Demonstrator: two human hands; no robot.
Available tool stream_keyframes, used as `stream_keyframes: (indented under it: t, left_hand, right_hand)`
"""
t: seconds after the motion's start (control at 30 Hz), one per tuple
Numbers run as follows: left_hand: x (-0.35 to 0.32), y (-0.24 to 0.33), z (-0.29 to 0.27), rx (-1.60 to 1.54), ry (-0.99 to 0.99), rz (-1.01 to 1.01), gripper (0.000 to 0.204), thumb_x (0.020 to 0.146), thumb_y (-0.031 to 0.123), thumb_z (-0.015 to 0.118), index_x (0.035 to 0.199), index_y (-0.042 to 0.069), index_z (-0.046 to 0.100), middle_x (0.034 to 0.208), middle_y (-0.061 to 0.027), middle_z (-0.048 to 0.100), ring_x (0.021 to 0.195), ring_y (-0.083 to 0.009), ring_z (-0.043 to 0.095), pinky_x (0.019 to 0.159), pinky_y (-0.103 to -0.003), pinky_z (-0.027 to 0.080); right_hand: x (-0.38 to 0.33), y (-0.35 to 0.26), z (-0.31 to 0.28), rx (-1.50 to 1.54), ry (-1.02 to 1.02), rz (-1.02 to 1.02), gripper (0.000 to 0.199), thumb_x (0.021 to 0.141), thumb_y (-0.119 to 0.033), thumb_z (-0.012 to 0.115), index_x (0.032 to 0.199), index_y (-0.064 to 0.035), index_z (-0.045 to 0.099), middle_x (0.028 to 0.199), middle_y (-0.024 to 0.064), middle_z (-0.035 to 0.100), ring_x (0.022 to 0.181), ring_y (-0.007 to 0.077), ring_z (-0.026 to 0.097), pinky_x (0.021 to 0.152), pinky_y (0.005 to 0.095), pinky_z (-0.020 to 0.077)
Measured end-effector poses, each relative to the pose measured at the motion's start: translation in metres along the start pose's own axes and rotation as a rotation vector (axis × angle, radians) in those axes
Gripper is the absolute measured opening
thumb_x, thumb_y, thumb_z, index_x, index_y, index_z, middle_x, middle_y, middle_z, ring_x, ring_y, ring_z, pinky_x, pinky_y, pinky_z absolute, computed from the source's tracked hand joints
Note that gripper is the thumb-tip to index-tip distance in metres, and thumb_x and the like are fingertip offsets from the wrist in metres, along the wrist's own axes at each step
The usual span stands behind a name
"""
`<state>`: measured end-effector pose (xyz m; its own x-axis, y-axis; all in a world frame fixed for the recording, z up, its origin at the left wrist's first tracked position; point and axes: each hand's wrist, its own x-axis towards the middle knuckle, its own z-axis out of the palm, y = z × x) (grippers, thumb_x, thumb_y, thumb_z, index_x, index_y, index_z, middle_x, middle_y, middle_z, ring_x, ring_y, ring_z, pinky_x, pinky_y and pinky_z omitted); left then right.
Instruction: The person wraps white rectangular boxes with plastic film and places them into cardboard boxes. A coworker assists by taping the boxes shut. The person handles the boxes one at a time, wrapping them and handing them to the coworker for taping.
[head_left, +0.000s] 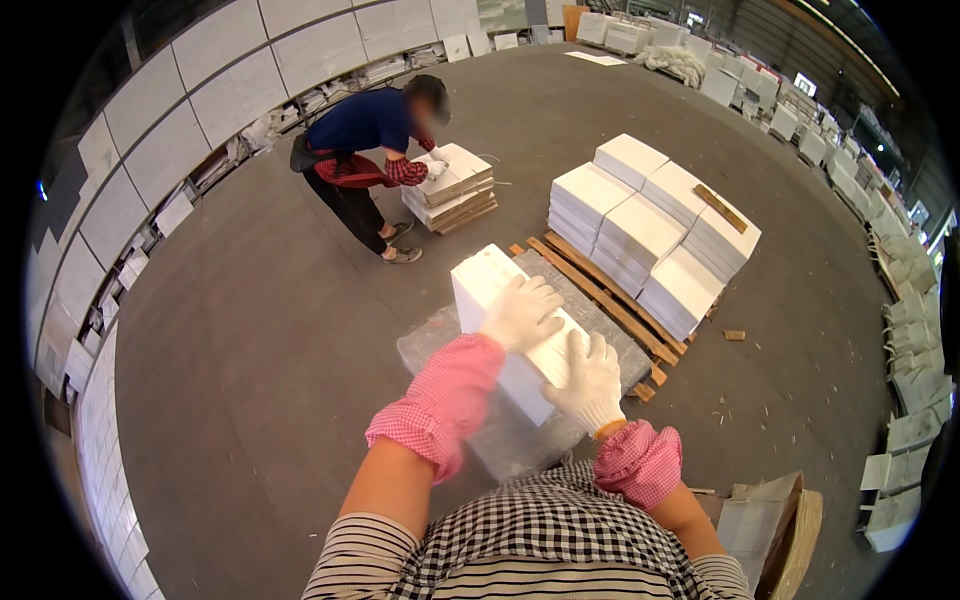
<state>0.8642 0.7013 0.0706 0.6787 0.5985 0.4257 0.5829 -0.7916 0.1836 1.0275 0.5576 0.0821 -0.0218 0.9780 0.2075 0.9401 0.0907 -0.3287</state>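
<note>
- The left hand (521, 311), in a white knit glove with a pink checked sleeve cover on the forearm, lies palm-down on top of a white rectangular block (500, 300), fingers spread toward its right edge; it presses flat on the top rather than curling around it.
- The right hand (589, 381), gloved the same way, rests on the near end of the same block, fingers spread upward over its top and right side; whether the thumb hooks under the edge cannot be told.
- The white block sits tilted across a grey, plastic-wrapped pallet top (590, 310), its far end pointing up-left and its near end toward the person's body.
- Clear plastic sheeting (435, 345) bunches at the left side of that wrapped surface.
- Wooden pallet slats (600, 297) show along the right edge, just beside a stack of white blocks (650, 235) laid in rows, with a short wooden strip (721, 208) lying on top.
- A co-worker (365, 150) in a dark blue top bends over a smaller pile of flat slabs (455, 190), well apart at upper left, both gloved hands on it.
- White panels (150, 130) line the curved wall at left; more white pieces stand along the right edge.
- The floor (250, 350) is grey concrete.
</note>
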Motion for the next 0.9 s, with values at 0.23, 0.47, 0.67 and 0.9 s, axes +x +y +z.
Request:
stream_keyframes:
  t: [0.23,0.47,0.67,0.9]
  left_hand:
    - [0.000,-0.001,0.001,0.010,0.018,0.007,0.031,0.094,0.031,0.063,0.115,0.009,0.072,0.112,-0.0054,0.068,0.119,-0.0255,0.058,0.104,-0.044,0.043]
    - [-0.001,-0.003,0.005,0.033,0.028,0.017,0.033,0.096,0.037,0.062,0.114,0.011,0.072,0.111,-0.0039,0.069,0.116,-0.0233,0.057,0.102,-0.042,0.042]
    - [0.001,0.001,0.000,-0.002,0.017,0.006,0.030,0.094,0.031,0.063,0.114,0.009,0.072,0.110,-0.0063,0.069,0.117,-0.0260,0.058,0.104,-0.043,0.043]
    - [0.000,0.003,-0.005,0.021,-0.015,0.000,0.030,0.094,0.031,0.063,0.114,0.009,0.072,0.111,-0.0065,0.069,0.118,-0.0259,0.057,0.103,-0.044,0.043]
  right_hand:
    - [0.001,0.000,-0.001,-0.007,-0.016,-0.002,0.096,0.069,-0.043,0.084,0.148,-0.0015,0.048,0.139,0.0271,0.050,0.124,0.0466,0.052,0.104,0.0542,0.0488]
    - [0.001,-0.004,-0.005,0.015,-0.041,0.018,0.096,0.069,-0.043,0.084,0.148,-0.0023,0.049,0.140,0.0273,0.050,0.126,0.0468,0.052,0.105,0.0543,0.0492]
    - [0.001,-0.001,-0.002,-0.012,-0.028,0.014,0.095,0.069,-0.043,0.084,0.148,-0.0026,0.049,0.141,0.0270,0.049,0.128,0.0465,0.051,0.105,0.0535,0.0497]
    - [0.001,-0.004,-0.006,0.012,-0.042,0.020,0.093,0.069,-0.043,0.084,0.146,-0.0026,0.050,0.138,0.0266,0.051,0.125,0.0461,0.053,0.103,0.0542,0.0504]
